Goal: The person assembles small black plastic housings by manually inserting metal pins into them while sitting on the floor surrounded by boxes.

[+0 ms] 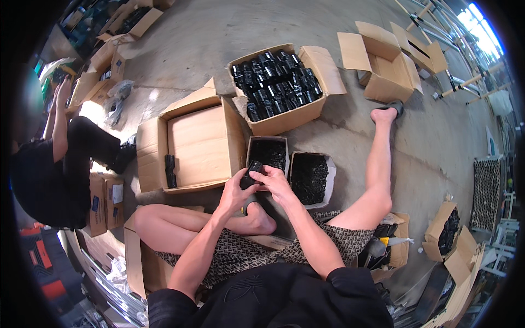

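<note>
In front of my lap, a short black tube-shaped part (255, 168) is held between both hands. My left hand (238, 189) has its fingers closed around the lower left side. My right hand (275, 182) pinches it from the right with thumb and fingers. Just beyond and below the hands are two small open boxes, one of small black pieces (268, 150) and one of finer black pieces (309, 177). To the left, a large open carton (232, 136) contains one similar black part (170, 171) lying at its left side.
Farther ahead, a carton (287, 123) is filled with glossy black parts. An open carton (377, 63) stands beyond my right foot. At the left sits another person (49, 175) near more boxes. Cartons (443, 229) and pipe racks (454, 82) line the right.
</note>
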A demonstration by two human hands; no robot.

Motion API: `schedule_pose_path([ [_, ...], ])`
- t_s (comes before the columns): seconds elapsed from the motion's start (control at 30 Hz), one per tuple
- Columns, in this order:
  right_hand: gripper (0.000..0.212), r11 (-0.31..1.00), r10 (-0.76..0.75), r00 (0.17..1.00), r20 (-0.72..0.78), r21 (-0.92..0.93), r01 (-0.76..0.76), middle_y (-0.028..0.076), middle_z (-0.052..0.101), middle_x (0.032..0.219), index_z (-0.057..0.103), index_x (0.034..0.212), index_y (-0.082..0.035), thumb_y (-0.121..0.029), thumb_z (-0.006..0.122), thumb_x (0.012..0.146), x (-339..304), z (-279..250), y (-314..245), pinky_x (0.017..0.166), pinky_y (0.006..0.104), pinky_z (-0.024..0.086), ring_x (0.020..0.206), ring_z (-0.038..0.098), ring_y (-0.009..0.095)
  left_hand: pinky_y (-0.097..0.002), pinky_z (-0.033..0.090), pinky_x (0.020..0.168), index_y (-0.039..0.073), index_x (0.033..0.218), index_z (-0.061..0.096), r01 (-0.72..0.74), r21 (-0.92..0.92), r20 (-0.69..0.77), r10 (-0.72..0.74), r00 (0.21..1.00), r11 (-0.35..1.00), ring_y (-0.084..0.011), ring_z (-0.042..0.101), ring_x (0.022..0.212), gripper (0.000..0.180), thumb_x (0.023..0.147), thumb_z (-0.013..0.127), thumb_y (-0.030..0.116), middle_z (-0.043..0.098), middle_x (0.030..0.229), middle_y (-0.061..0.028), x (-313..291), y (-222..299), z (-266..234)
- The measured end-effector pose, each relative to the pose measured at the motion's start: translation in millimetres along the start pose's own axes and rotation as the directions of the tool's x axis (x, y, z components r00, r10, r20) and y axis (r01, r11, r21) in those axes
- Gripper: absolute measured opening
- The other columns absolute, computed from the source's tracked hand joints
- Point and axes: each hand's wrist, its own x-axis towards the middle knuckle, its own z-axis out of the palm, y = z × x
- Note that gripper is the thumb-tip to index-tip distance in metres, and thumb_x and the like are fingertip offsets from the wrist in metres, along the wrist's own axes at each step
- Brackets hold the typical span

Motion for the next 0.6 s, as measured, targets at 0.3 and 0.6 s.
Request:
schedule_pose_path([
  [0.3, 0.02, 0.996, -0.089, 0.991, -0.099, -0.002, 0.09, 0.001, 0.068, 0.09, 0.066, 0.104, -0.008, -0.019, 0.074, 0.089, 7, -7, 21, 0.062, 0.0234, 0.052, 0.071, 0.062, 0.007, -0.0446, 0.05, 0.094, -0.002, 0.146, 0.038, -0.207, 0.307, 0.059, 0.199, 0.978, 0.929, -0.0413, 0.061, 0.114, 0.064, 0.09, 0.066, 0.012, 0.059, 0.125, -0.0292, -2, 6, 12],
  [0.6, 0.017, 0.808, -0.457, 0.848, -0.269, -0.525, 0.269, 0.009, 0.073, 0.078, 0.072, 0.095, 0.001, -0.013, 0.074, 0.085, 7, -90, -14, 0.064, 0.0271, 0.055, 0.069, 0.068, 0.013, -0.0298, 0.052, 0.069, -0.001, 0.145, 0.042, -0.002, -0.08, 0.116, 0.011, 0.993, 0.997, -0.0174, 0.064, 0.076, 0.059, 0.094, 0.067, 0.017, 0.066, 0.091, -0.0093, 5, 11, 5],
])
